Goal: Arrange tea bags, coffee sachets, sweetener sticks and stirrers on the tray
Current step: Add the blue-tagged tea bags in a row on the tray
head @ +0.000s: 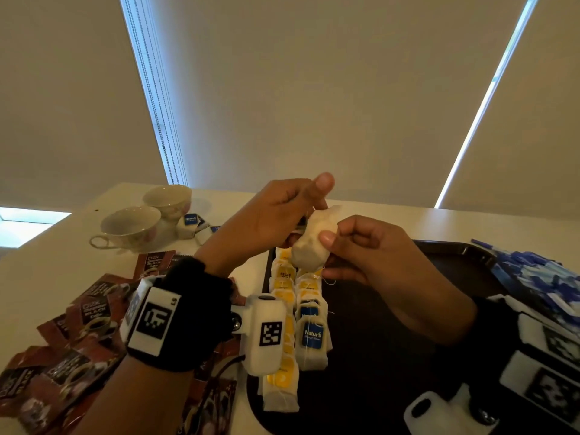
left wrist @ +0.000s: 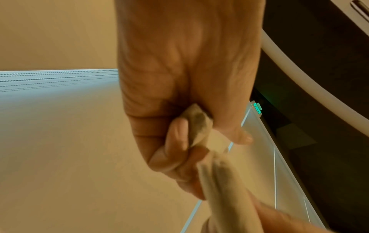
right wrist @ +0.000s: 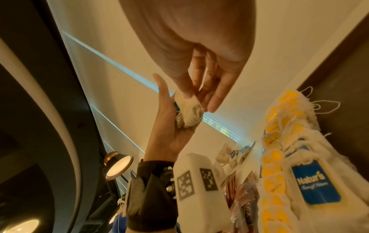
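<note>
A white tea bag (head: 312, 243) is held up between both hands above the dark tray (head: 392, 356). My left hand (head: 282, 211) grips its upper end with curled fingers; in the left wrist view the fingers (left wrist: 175, 141) close round a tea bag (left wrist: 199, 126). My right hand (head: 354, 246) pinches the bag's side between thumb and fingertips (right wrist: 187, 89), and the tea bag (right wrist: 189, 110) lies against the left palm. Two rows of tea bags, yellow-tagged (head: 282, 309) and blue-tagged (head: 312, 334), lie on the tray's left side.
Dark coffee sachets (head: 94, 315) are scattered on the table left of the tray. A pile of blue and white sticks (head: 539, 277) sits at the tray's right edge. Two cups (head: 131, 226) and loose blue-tagged tea bags (head: 191, 222) stand at the back left.
</note>
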`<state>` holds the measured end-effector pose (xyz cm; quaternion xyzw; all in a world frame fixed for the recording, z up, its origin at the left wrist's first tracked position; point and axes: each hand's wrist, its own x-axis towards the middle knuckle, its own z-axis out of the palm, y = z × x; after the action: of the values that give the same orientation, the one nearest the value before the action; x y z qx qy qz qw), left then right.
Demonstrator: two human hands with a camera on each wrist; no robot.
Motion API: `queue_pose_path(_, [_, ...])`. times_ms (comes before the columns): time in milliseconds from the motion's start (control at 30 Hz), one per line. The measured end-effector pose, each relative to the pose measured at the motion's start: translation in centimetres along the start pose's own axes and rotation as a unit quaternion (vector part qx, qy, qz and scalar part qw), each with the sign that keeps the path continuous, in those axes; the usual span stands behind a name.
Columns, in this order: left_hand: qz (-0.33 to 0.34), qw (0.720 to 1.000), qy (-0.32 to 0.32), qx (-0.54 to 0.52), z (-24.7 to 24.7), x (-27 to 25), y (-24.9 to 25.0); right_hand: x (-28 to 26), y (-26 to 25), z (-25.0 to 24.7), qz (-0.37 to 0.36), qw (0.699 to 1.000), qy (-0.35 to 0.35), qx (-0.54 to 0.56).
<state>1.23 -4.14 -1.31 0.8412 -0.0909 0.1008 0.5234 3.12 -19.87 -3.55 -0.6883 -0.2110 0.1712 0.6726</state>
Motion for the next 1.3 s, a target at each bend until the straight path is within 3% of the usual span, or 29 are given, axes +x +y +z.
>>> queue_pose_path(167, [-0.035, 0.999, 0.009, -0.007, -0.7, -0.1, 0.0, 0.1, 0.3, -0.4, 0.007, 1.000, -0.003, 0.003])
queue_pose_path(333, [-0.028, 1.000, -0.002, -0.008, -1.8, -0.2, -0.3, 0.0, 0.4, -0.4, 0.005, 1.000, -0.009, 0.022])
queue_pose_path(633, [0.023, 0.990, -0.136, 0.018, -2.6, -1.0, 0.1, 0.1, 0.2, -0.6, 0.107, 0.978, -0.122, 0.134])
queue_pose_path(800, [0.036, 0.989, -0.134, 0.047, -1.3, -0.8, 0.4, -0.3, 0.3, -0.3, 0.129, 0.976, -0.140, 0.110])
queue_pose_path(967, [0.020, 0.981, -0.147, 0.128, -1.6, -0.4, -0.2, -0.7, 0.6, -1.1, 0.026, 0.999, -0.037, -0.020])
queue_pose_path(1167, [-0.021, 0.961, -0.208, 0.180, -0.8, -0.2, -0.5, -1.5, 1.2, -1.2, -0.108, 0.974, -0.018, -0.197])
queue_pose_path(1233, [-0.029, 0.958, -0.214, 0.189, -1.1, -0.3, -0.6, -1.5, 1.5, -1.4, -0.121, 0.967, -0.021, -0.222])
queue_pose_path(1300, [-0.032, 0.962, -0.197, 0.186, -1.7, -0.4, -0.7, -1.6, 1.8, -1.5, -0.086, 0.965, -0.041, -0.245])
